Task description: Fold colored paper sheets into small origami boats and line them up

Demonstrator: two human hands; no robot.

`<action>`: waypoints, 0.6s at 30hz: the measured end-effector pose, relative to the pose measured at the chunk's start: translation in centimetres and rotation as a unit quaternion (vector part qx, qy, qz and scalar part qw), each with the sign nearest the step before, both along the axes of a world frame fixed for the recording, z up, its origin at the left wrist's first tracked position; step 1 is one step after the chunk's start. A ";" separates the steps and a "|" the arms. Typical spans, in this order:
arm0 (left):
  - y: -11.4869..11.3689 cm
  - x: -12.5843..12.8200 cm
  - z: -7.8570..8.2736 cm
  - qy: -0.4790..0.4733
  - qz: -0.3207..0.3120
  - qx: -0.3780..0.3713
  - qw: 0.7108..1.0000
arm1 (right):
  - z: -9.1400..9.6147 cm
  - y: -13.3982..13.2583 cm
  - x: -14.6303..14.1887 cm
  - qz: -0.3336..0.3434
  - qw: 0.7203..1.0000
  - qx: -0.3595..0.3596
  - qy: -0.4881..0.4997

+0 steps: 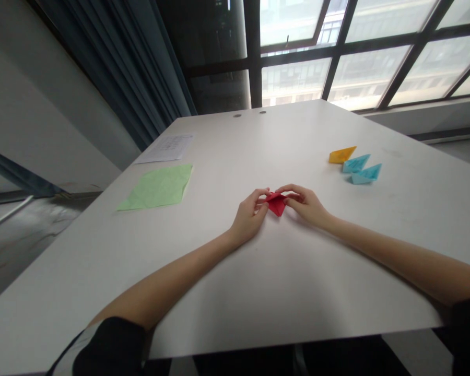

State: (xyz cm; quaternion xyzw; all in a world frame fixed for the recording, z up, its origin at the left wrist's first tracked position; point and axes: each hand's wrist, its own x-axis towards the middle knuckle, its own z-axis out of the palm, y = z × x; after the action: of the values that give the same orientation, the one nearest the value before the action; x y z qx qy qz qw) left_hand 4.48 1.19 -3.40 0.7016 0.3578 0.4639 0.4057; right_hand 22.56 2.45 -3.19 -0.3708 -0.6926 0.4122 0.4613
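Note:
A small folded piece of red paper (pixel 276 204) is held just over the middle of the white table (pixel 254 292), one corner pointing toward me. My left hand (pixel 251 213) pinches its left side between thumb and fingers. On the opposite side my right hand (pixel 306 203) grips the paper's right edge, thumb in front and fingers behind. Fingertips cover both side corners of the red paper.
Two light blue paper boats (pixel 366 174) and a yellow paper boat (pixel 342 154) stand together at the right. To the left lie a green paper sheet (pixel 156 187) and a printed white sheet (pixel 166 148). Windows (pixel 297 78) rise beyond the table's far edge.

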 end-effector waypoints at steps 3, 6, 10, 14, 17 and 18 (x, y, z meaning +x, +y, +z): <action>0.3 -0.2 -0.1 0.022 0.022 0.044 0.999 | -0.2 0.3 0.1 -0.009 1.000 0.012 0.008; 0.6 -0.5 -0.3 0.068 0.047 0.065 0.994 | -0.4 0.3 0.3 -0.019 0.998 0.038 -0.045; 0.9 -0.9 -0.2 0.149 0.049 0.072 0.985 | -0.5 0.2 0.8 -0.009 0.985 0.080 -0.155; 0.7 -1.4 -0.1 0.250 0.023 0.148 0.957 | -0.1 0.1 1.3 0.025 0.947 0.176 -0.269; 0.4 -1.6 -0.1 0.317 0.012 0.208 0.925 | 0.0 0.2 1.5 0.040 0.932 0.209 -0.292; 0.3 -1.6 0.0 0.330 0.010 0.225 0.917 | 0.0 0.2 1.5 0.041 0.932 0.211 -0.293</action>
State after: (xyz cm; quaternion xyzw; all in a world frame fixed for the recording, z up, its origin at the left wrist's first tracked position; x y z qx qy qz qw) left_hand 2.90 1.46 -3.43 0.8839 0.3648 0.2781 0.0914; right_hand 24.11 2.68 -3.16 -0.3407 -0.8824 0.1485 0.2886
